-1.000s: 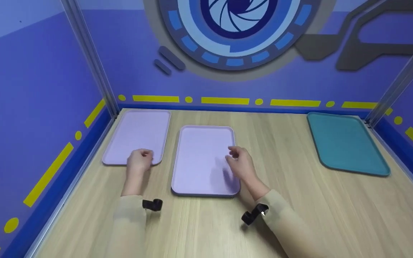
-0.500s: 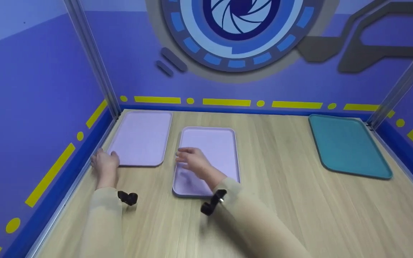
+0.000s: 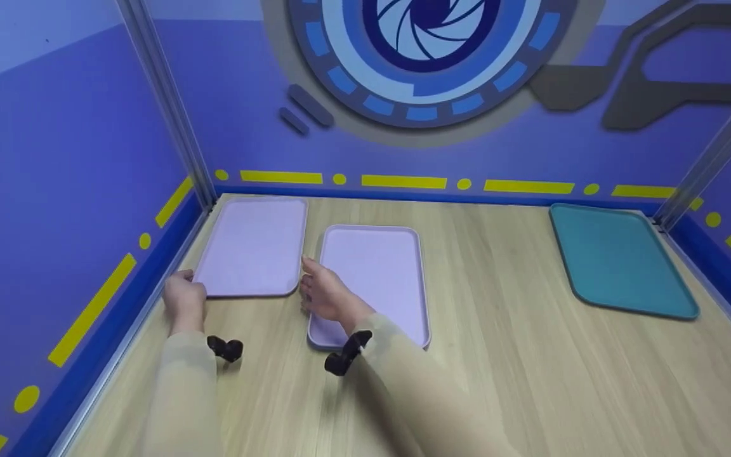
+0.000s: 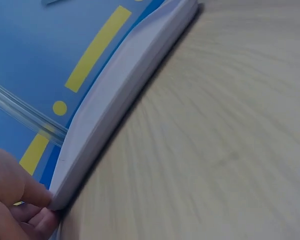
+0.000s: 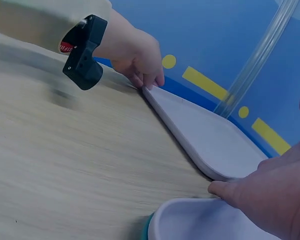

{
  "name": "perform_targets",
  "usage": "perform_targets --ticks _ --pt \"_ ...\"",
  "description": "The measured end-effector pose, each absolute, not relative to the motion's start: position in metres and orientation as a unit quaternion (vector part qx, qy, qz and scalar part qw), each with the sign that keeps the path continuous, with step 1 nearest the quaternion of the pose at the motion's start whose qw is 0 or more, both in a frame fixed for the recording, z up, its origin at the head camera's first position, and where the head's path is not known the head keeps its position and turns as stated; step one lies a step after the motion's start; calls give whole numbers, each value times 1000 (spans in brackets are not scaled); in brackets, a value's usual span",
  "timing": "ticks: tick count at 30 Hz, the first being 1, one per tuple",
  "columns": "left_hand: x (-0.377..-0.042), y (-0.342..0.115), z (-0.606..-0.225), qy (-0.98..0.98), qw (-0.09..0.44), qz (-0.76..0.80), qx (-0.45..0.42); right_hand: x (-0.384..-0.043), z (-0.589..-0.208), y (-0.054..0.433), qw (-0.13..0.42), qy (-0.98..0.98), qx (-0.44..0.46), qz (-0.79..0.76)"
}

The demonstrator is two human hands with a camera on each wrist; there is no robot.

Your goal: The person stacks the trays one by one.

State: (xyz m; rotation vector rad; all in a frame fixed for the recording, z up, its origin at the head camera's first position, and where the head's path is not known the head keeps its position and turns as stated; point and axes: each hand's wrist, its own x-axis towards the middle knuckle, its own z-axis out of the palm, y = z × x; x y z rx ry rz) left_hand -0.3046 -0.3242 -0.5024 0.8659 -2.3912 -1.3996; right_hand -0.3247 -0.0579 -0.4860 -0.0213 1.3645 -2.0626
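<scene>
A lilac tray (image 3: 254, 244) lies flat at the back left of the table. My left hand (image 3: 184, 298) pinches its near left corner, thumb at the rim and fingers under it in the left wrist view. In the middle lies a second lilac tray (image 3: 381, 266), with a teal edge (image 5: 147, 227) showing beneath it in the right wrist view. Over this tray's left side, my right hand (image 3: 330, 292) is held with fingers extended, close to the right edge of the left tray. Nothing is in its grasp.
A teal tray (image 3: 622, 260) lies at the far right, near the right wall. Blue panels (image 3: 226, 95) with metal corner posts (image 3: 165, 95) close in the wooden table (image 3: 499, 304) at the back and sides.
My left hand has moved left to the left tray's near left corner and now grips it. My right hand has travelled left across the middle tray towards the left tray. The trays look unmoved.
</scene>
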Motion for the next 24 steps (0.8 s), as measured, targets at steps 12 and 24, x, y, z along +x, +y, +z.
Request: perform_targets --ticks 12,24 --pt "-301 -331 -484 -856 55 -438 268 -318 -470 -64 318 553 -6 -770" --pt "-293 -334 -466 -891 11 -373 259 -319 -452 -55 208 666 66 -713"
